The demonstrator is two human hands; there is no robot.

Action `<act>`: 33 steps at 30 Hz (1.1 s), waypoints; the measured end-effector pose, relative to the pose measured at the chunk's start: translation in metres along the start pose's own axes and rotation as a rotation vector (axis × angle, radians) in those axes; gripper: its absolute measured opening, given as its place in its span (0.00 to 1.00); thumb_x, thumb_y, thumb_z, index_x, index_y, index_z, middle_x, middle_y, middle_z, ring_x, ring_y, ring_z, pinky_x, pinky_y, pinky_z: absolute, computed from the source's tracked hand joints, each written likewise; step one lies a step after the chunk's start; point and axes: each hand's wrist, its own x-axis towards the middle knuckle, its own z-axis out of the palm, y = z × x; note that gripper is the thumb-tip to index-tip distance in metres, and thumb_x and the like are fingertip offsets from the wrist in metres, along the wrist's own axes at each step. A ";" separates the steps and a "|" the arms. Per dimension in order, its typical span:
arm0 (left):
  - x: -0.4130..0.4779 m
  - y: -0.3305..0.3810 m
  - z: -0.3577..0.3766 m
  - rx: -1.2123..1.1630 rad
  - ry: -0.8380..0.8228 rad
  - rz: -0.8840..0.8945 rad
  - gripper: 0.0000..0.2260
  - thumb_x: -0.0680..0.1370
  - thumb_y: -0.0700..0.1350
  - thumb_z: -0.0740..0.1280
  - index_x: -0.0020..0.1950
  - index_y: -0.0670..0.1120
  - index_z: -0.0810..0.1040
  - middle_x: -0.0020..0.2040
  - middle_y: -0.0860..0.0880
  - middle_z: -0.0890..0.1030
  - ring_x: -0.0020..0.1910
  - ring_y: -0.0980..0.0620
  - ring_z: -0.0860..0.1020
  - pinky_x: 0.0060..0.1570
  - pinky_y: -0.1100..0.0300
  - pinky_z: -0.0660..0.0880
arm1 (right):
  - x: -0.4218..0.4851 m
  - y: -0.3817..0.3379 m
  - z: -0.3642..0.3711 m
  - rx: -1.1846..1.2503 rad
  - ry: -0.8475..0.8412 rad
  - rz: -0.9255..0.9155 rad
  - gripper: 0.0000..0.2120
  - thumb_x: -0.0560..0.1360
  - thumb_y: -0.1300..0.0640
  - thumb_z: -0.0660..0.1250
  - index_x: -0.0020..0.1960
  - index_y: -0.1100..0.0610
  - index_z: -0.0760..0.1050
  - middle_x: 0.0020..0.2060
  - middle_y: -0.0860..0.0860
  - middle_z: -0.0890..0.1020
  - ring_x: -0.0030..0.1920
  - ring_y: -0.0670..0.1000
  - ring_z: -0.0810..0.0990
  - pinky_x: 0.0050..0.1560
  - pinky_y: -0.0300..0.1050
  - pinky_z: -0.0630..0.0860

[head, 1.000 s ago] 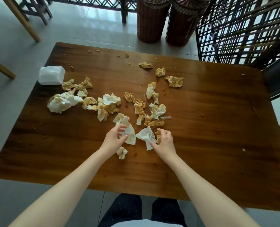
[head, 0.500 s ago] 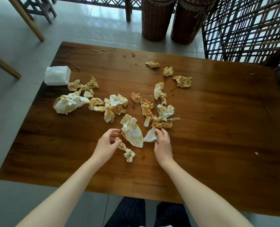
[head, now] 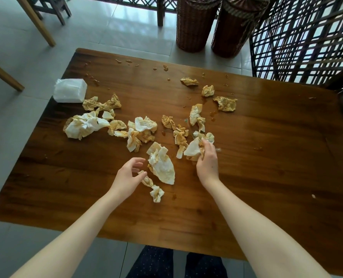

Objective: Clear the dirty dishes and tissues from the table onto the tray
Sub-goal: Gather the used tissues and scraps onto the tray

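Right hand [head: 206, 164] grip clamped on a wad of stained tissues [head: 192, 150], probably bunching several per trip. Left hand [head: 126, 175] grip apart, fingers loosely curved by the twisted tissue [head: 153, 189], likely the next pick. Other tissues [head: 86, 126] are strewn over the tabletop [head: 266, 177] right of the tissue pack [head: 70, 90]. No tray in view.

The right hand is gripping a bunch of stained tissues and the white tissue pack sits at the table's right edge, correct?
Not quite: in the head view the white tissue pack sits at the table's left edge. The right hand is gripping a bunch of stained tissues.
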 end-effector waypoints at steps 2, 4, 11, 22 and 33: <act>0.000 -0.004 -0.005 0.006 0.013 -0.006 0.17 0.76 0.43 0.70 0.64 0.49 0.73 0.61 0.49 0.76 0.57 0.53 0.76 0.53 0.62 0.74 | 0.013 0.003 0.003 -0.058 -0.088 0.042 0.33 0.74 0.68 0.62 0.76 0.52 0.57 0.75 0.55 0.60 0.76 0.55 0.55 0.73 0.52 0.54; 0.000 -0.008 -0.009 0.016 0.027 -0.019 0.18 0.76 0.43 0.70 0.64 0.49 0.73 0.61 0.49 0.76 0.58 0.52 0.75 0.54 0.60 0.74 | 0.022 0.007 0.007 -0.206 -0.198 0.072 0.38 0.73 0.54 0.68 0.76 0.43 0.50 0.77 0.53 0.50 0.77 0.56 0.46 0.72 0.63 0.47; -0.006 -0.014 -0.009 0.033 0.039 -0.048 0.18 0.76 0.43 0.70 0.65 0.49 0.73 0.62 0.49 0.76 0.58 0.53 0.75 0.55 0.60 0.73 | 0.035 0.020 0.010 -0.466 -0.353 0.033 0.39 0.71 0.41 0.69 0.75 0.42 0.52 0.77 0.55 0.50 0.76 0.59 0.47 0.71 0.66 0.48; 0.000 -0.001 0.000 0.033 0.004 -0.011 0.17 0.76 0.43 0.69 0.65 0.49 0.73 0.61 0.50 0.77 0.56 0.54 0.76 0.50 0.65 0.73 | 0.007 0.019 0.002 -0.426 -0.194 -0.085 0.22 0.77 0.66 0.61 0.70 0.53 0.69 0.56 0.56 0.71 0.57 0.54 0.72 0.58 0.48 0.75; 0.012 0.023 0.024 0.056 -0.110 0.106 0.16 0.76 0.42 0.69 0.63 0.49 0.73 0.58 0.52 0.77 0.53 0.56 0.76 0.47 0.66 0.76 | -0.015 0.039 -0.016 -0.413 -0.166 0.065 0.21 0.76 0.61 0.67 0.68 0.53 0.71 0.71 0.57 0.63 0.69 0.56 0.66 0.63 0.50 0.72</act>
